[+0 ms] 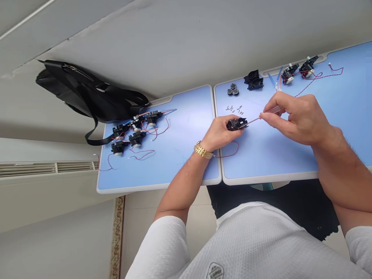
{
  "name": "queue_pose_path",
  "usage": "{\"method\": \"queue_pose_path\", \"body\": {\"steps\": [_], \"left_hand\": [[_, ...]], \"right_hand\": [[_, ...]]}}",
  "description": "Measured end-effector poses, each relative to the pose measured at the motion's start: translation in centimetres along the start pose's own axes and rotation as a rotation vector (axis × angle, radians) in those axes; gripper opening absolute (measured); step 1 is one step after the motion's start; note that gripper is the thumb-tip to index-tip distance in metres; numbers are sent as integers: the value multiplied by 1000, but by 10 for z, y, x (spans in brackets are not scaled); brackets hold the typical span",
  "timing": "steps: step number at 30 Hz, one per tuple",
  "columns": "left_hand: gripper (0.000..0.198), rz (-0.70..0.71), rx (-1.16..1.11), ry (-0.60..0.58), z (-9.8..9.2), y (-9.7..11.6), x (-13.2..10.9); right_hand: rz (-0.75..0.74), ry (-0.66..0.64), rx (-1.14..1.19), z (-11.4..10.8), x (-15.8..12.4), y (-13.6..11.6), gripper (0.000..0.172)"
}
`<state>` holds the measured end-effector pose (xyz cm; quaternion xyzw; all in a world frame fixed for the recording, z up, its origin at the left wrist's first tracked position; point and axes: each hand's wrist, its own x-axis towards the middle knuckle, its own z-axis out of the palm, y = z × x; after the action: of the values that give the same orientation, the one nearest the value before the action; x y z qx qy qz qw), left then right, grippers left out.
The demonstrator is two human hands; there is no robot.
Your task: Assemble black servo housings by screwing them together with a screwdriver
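Observation:
My left hand (220, 134) grips a small black plastic motor housing (237, 124), and a twisted red and dark wire (229, 154) trails from it across the blue board. My right hand (293, 118) pinches a thin screwdriver (269, 112) with a clear handle. Its metal shaft reaches to the housing's right side, and its tip looks to touch the housing. Several tiny screws (234, 110) lie on the right blue board (261, 162) just above my left hand. Nearby are several round metal-faced parts (233, 89) and a black housing piece (254, 80).
Further black motor units with red wires (295, 70) lie at the right board's far edge, beside blue tubing (276, 79). Several more units (135, 133) sit on the left blue board (186, 155). A black bag (87, 93) lies beyond it, above a wall radiator (46, 168).

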<state>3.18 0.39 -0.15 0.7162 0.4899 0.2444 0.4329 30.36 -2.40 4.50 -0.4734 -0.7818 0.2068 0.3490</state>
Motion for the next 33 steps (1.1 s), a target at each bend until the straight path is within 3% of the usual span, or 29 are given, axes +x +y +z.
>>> {"method": "queue_pose_path", "body": {"steps": [21,30,33], "left_hand": [[32,48,20,24,4,-4,0],[34,75,-25,8,7,-7,0],[32,84,-48,15,5,-5,1]], "right_hand": [[7,29,-88,2,-2,2,41],[-44,111,-123,7,-1,4,63],[-105,203,-77,9,0,2,64]]}}
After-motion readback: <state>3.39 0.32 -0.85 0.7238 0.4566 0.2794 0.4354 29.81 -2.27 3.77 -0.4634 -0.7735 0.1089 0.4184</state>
